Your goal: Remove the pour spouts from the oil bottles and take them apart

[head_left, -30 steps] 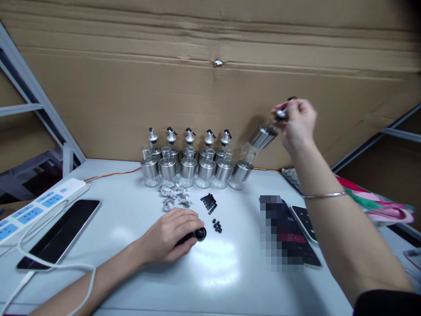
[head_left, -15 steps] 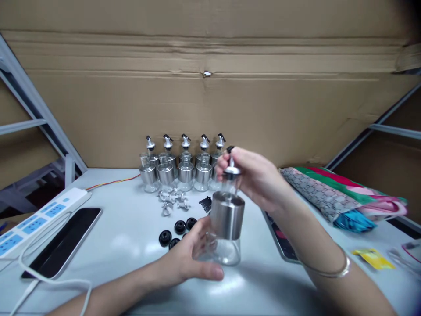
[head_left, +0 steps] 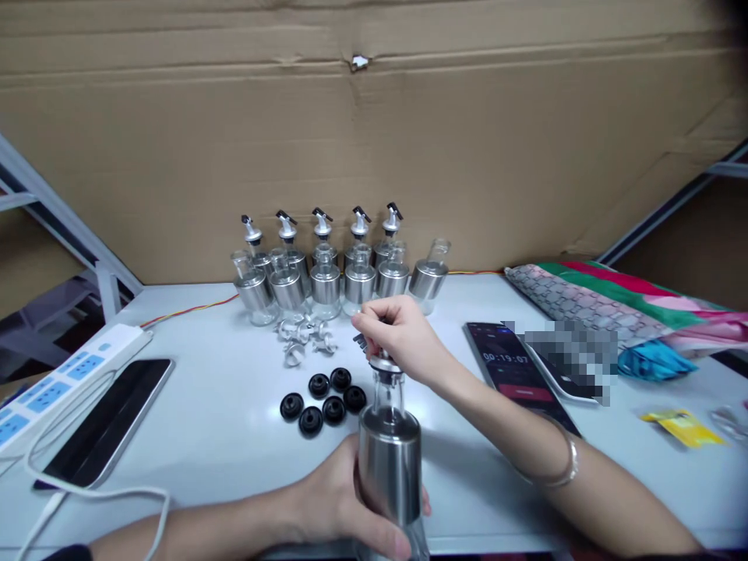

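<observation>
- Your left grip [head_left: 342,499] is curled firmly round the bottle [head_left: 390,475], holding it low on its steel sleeve [head_left: 403,460].
- Your right grip [head_left: 403,339] is drawn into a pinch about the spout [head_left: 386,364] at the top of that bottle's neck [head_left: 389,401], hiding most of the spout.
- The bottle stands near upright at the near edge of the table [head_left: 222,452]; its base runs out of view, so whether it rests there you cannot tell.
- Expect a stiff, fairly light piece: the smooth steel may slip, and the glass looks fragile, so the sleeve seems your safest hold.
- No liquid shows in its clear neck; the sleeve hides the middle.
- Just beyond lie six black stoppers [head_left: 333,411] and loose grey plastic pieces [head_left: 294,354].
- Farther back, six uncapped bottles [head_left: 325,288] show no liquid in their necks; five spouted bottles [head_left: 322,226] behind are too hidden to judge.
</observation>
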{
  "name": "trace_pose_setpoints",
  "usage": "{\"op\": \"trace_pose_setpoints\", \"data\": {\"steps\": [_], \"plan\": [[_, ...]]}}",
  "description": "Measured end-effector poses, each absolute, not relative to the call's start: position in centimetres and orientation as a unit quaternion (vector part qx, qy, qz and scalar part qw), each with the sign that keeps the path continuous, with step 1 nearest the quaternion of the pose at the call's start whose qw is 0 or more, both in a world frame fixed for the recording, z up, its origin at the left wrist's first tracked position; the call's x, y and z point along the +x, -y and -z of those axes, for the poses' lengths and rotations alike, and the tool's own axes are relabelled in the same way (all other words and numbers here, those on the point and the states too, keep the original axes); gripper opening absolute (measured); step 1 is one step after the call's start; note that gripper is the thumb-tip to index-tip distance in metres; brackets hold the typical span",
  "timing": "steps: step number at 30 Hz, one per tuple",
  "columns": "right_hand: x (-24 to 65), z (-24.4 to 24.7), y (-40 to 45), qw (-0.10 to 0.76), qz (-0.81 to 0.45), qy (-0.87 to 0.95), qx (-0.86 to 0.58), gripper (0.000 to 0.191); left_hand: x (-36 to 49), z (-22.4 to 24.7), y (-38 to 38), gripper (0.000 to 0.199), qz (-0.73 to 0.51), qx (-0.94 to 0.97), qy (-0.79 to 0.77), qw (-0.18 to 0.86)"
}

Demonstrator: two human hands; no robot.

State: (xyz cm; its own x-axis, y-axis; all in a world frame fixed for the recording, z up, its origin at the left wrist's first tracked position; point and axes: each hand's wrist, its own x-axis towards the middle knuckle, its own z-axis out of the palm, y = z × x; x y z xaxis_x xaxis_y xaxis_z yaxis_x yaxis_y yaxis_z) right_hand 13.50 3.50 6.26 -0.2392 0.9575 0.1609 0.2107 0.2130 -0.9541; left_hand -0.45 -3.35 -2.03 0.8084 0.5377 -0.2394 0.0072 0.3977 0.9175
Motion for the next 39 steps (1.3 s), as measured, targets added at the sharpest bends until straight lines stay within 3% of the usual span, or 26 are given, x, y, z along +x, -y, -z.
{"op": "trace_pose_setpoints", "data": {"steps": [4, 10, 17, 22, 27, 30, 35, 39], "plan": [[12.9, -5.6, -3.5, 0.475, -0.471, 0.629, -0.397, 0.043, -0.8, 2.4, 2.7, 0.049, -0.136, 0.523, -0.223, 0.812], [13.0, -4.5, -4.5, 0.519, -0.486, 0.59, -0.382, 0.052, -1.1, 4.0, 2.5, 0.061, -0.057, 0.358, -0.1, 0.927], [12.3, -4.4, -4.2, 0.53, -0.61, 0.507, -0.299, 0.062, -1.2, 4.2, 1.7, 0.046, 0.06, 0.387, -0.04, 0.919], [12.3, -4.1, -4.8, 0.482, -0.654, 0.517, -0.27, 0.067, -0.7, 2.5, 2.1, 0.06, -0.023, 0.366, -0.102, 0.924], [13.6, -5.1, -5.2, 0.445, -0.526, 0.613, -0.387, 0.054, -0.6, 2.8, 2.4, 0.055, -0.099, 0.36, -0.156, 0.914], [14.3, -6.2, -4.3, 0.337, -0.394, 0.726, -0.452, 0.037, -0.6, 2.8, 2.6, 0.051, -0.13, 0.36, -0.205, 0.901], [14.3, -6.6, -2.9, 0.125, -0.183, 0.793, -0.567, 0.043, -0.3, 2.2, 2.9, 0.042, -0.148, 0.32, -0.251, 0.902], [14.0, -6.3, -3.1, 0.087, -0.123, 0.799, -0.582, 0.026, -0.3, 2.3, 2.8, 0.043, -0.14, 0.312, -0.24, 0.908]]}}
